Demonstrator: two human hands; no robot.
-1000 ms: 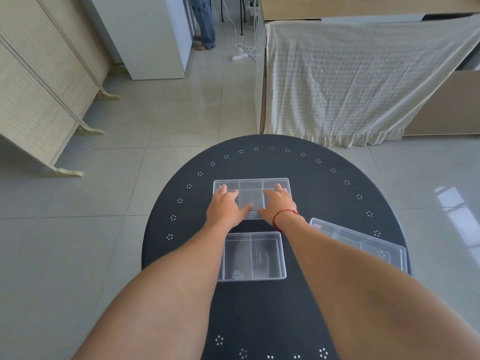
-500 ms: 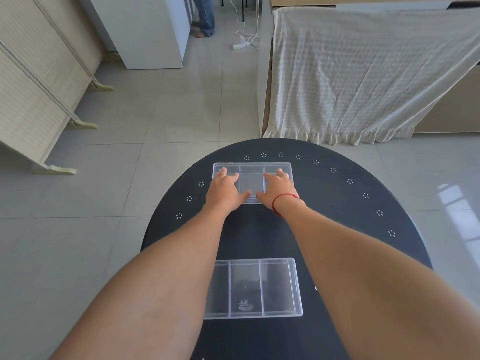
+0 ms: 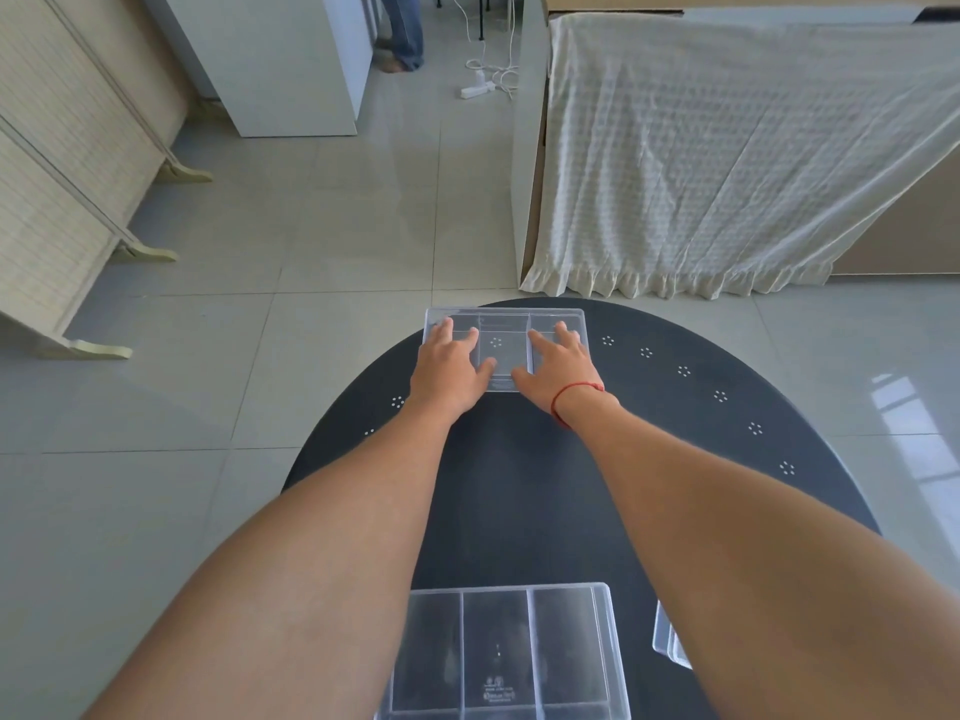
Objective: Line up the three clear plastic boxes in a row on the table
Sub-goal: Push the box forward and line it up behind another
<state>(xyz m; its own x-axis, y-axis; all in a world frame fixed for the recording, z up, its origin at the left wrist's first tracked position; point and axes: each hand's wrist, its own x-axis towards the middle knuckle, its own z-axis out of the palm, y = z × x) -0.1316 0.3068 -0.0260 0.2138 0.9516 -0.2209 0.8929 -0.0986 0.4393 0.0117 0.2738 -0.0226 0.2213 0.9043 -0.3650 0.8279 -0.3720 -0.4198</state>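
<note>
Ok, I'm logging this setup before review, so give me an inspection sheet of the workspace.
Surface: round black table, white dot marks near its rim.
Job's things: far box at the far edge; near box at bottom; third box mostly hidden by the right forearm.
Clutter: nothing seen.
Grippers: left hand and right hand flat on the far box.
Cables: white power strip and cord on the floor.
Surroundings: draped cloth, folding screen, white cabinet.
</note>
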